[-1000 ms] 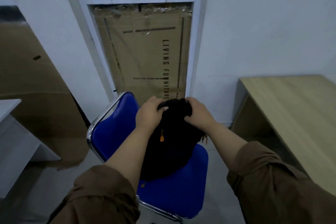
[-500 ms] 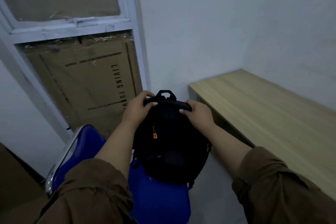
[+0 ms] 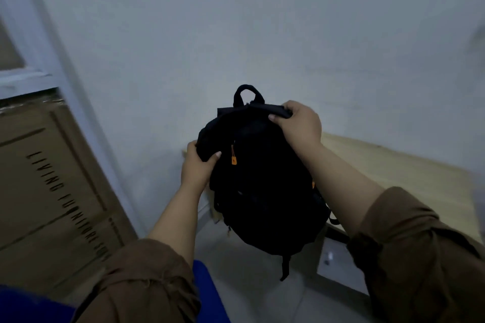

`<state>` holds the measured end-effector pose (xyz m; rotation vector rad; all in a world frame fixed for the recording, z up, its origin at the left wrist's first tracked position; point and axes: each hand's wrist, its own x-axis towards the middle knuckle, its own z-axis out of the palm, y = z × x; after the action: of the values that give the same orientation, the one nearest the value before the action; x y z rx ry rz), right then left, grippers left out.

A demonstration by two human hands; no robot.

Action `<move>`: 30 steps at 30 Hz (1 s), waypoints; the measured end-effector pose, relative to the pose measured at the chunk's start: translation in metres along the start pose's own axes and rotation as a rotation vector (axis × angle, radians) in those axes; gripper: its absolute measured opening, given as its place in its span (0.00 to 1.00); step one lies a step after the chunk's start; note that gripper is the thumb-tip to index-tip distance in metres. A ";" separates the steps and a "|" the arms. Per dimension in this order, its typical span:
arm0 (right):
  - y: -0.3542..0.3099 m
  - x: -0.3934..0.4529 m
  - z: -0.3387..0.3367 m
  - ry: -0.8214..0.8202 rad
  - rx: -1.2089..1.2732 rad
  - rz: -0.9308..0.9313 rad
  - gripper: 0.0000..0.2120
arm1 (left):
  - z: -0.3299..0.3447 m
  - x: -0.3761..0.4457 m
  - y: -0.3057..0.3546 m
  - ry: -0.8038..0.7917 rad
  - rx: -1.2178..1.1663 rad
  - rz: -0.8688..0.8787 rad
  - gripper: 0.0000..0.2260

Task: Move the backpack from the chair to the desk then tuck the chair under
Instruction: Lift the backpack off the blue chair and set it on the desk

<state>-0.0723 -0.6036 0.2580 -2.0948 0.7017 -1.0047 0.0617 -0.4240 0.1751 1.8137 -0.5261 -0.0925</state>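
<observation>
A black backpack [image 3: 262, 186] with orange zip pulls hangs in the air, held between both hands. My left hand [image 3: 196, 168] grips its upper left side. My right hand [image 3: 301, 126] grips its top right edge, just below the carry loop. The bag hovers over the near left corner of the light wooden desk [image 3: 393, 170], with its bottom and a loose strap dangling over the floor. Only a strip of the blue chair [image 3: 210, 294] shows at the bottom left, behind my left sleeve.
A white wall fills the background. A flat cardboard box [image 3: 47, 191] with printed lettering leans behind a white window frame [image 3: 78, 102] on the left. Grey floor lies between the chair and the desk.
Both hands have lifted the backpack off the chair seat and carried it up and right toward the desk. The view has swung right, so the chair has slid almost out of sight.
</observation>
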 end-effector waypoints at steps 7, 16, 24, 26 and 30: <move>0.048 0.032 -0.115 0.227 -0.050 0.081 0.08 | 0.135 0.012 0.046 -0.137 -0.188 0.021 0.22; 0.160 0.065 -0.250 0.400 -0.188 0.272 0.12 | 0.334 -0.005 0.095 -0.313 -0.363 0.021 0.15; 0.274 0.102 -0.332 0.344 -0.294 0.397 0.14 | 0.470 -0.008 0.122 -0.298 -0.160 0.030 0.15; 0.304 0.107 -0.341 0.303 -0.296 0.436 0.15 | 0.492 -0.004 0.124 -0.286 -0.093 0.020 0.14; 0.349 0.100 -0.339 0.377 -0.355 0.558 0.30 | 0.517 0.009 0.124 -0.262 -0.030 0.000 0.12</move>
<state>-0.3523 -1.0074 0.1849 -1.8228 1.6511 -1.0031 -0.1365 -0.9155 0.1309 1.7824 -0.7054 -0.3396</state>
